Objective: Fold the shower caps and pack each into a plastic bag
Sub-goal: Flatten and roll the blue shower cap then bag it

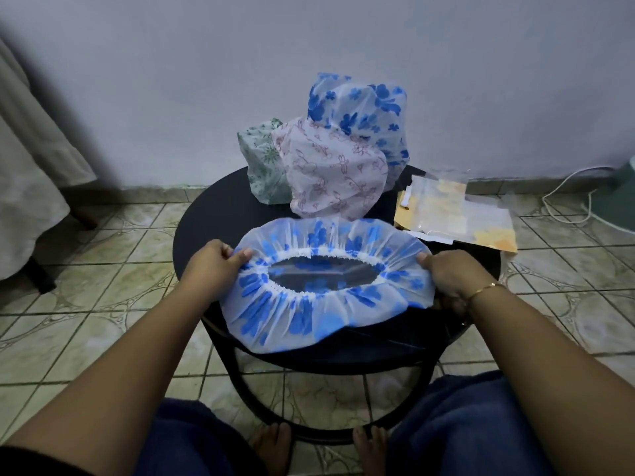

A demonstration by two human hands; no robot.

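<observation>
A white shower cap with blue flowers (pixel 323 304) lies spread on the round black table (pixel 213 214), its elastic opening facing up. My left hand (pixel 214 261) pinches the cap's left edge and my right hand (pixel 453 273) grips its right edge, stretching it flat. Behind it stands a heap of other caps: a pink-flowered one (pixel 333 170), a blue-flowered one (pixel 364 108) and a green-flowered one (pixel 263 156). Clear plastic bags (pixel 446 207) lie on the table's right side.
Yellow card or paper (pixel 494 235) lies under the bags and overhangs the table's right edge. A white cable (pixel 563 194) runs across the tiled floor at the right. Pale cloth (pixel 31 166) hangs at the left. My knees and feet are below the table.
</observation>
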